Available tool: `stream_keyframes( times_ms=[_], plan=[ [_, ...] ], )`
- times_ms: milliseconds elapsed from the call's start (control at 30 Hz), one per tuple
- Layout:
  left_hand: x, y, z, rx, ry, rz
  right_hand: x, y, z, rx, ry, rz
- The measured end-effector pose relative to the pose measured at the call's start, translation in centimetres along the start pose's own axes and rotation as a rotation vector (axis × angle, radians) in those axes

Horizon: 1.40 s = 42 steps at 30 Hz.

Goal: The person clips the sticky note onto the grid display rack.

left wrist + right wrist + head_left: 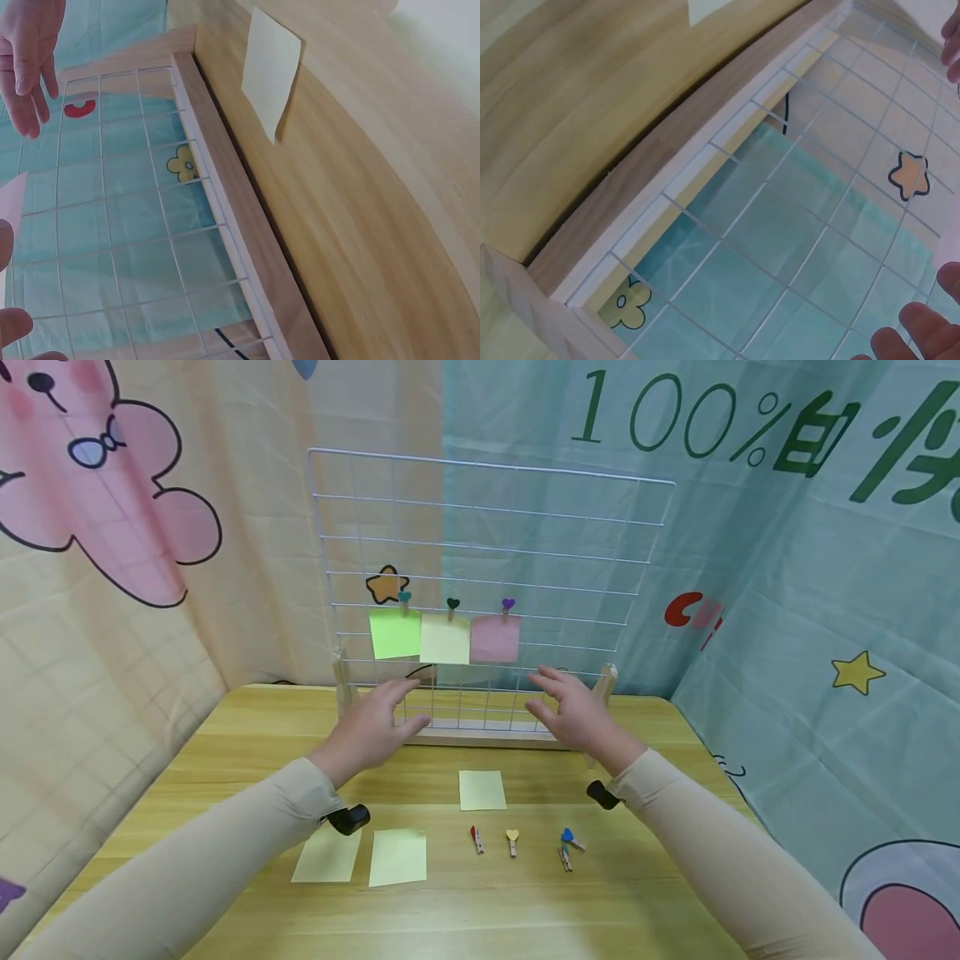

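Note:
My left hand (373, 727) and right hand (581, 714) are held up in front of a white wire grid (480, 531), fingers spread and holding nothing. The grid stands upright in a wooden base (487, 739). Between and above my hands, three sticky notes hang in a row: a green note (395, 635), a pale yellow note (445, 639) and a pink note (495, 639). Heart-topped clothespins pin them to a wire: a teal clothespin (405, 599), a dark green clothespin (453, 606) and a purple clothespin (508, 606). In the right wrist view, right-hand fingers (926, 330) show beside the wires.
On the wooden table (247, 918) lie a yellow note (482, 790) near the base and two more, a front note (398, 857) and one (327, 857) partly under my left sleeve. Red (477, 840), yellow (512, 843) and blue-hearted clothespins (567, 837) lie nearby. Printed curtains surround the table.

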State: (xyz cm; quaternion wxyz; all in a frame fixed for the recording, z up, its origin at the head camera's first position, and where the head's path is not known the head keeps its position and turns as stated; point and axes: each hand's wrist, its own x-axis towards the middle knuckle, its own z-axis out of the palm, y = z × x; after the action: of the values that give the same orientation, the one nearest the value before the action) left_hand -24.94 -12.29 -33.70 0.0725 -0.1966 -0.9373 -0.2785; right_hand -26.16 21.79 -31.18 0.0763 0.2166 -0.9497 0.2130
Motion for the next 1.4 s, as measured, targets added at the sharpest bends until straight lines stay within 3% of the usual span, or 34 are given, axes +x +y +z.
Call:
stream_keyframes(
  times_ms=[433, 767, 1400],
  plan=[
    [-0.6, 0.0, 0.8, 0.072, -0.042, -0.001, -1.5, 0.6, 1.0, 0.004, -0.069, 0.040],
    [-1.1, 0.1, 1.7, 0.130, -0.055, 0.015, -2.5, 1.2, 1.9, -0.049, -0.071, 0.025],
    [-1.0, 0.6, 4.4, 0.094, -0.148, 0.003, -4.5, 2.1, 3.3, 0.006, -0.131, 0.049]
  ],
)
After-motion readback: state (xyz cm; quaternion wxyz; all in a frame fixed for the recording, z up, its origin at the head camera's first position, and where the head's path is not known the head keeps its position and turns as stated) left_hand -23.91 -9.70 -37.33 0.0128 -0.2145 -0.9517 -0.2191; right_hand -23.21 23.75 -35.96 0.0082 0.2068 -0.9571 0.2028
